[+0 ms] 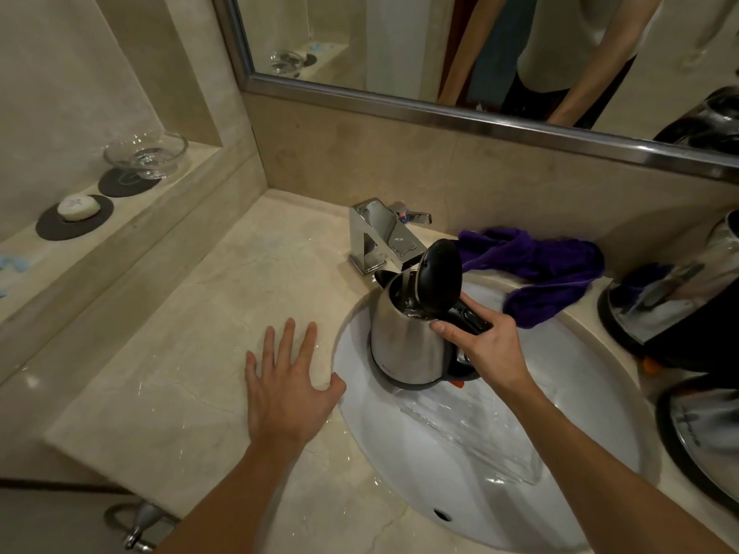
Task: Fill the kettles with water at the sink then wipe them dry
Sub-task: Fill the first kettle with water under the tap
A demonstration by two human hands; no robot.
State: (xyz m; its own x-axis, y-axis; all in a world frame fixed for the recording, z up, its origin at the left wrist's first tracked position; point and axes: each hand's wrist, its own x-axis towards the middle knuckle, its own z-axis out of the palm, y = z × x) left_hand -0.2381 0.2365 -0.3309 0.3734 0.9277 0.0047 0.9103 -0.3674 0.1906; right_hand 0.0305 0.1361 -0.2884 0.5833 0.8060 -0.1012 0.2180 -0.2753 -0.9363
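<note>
The conical brushed stainless-steel kettle [408, 345] sits in the rear of the white oval ceramic sink basin [460, 453], directly below the angular chrome faucet [376, 237]. Its glossy black plastic lid [440, 273] is swung upright, which leaves the mouth open beneath the spout; this position suits filling. Water is visible inside the mouth, though the level cannot be read, and no stream can be made out from the faucet.

The right hand [486, 345] grips the kettle's black plastic handle, with the fingers curled round it and the thumb laid against the steel rim. This grip appears to steady the vessel upright as it takes on weight. The left hand [288, 389] lies flat and open, fingers spread, on the polished beige marble surface [180, 353] just left of the basin, probably as a brace.

A crumpled purple plush cloth [536, 269] lies on the basin's rear rim, right of the faucet, within reach for the wiping step. Two more steel kettles with black bases [664, 309] [704, 433] stand right of the basin, partly cut off by the frame edge. A clear rectangular tray [472, 437] lies inside the basin in front of the kettle.

Well left of the faucet, a marble ledge carries a clear glass dish [146, 153] and a white oval soap bar [78, 207], each on a black round mat.
</note>
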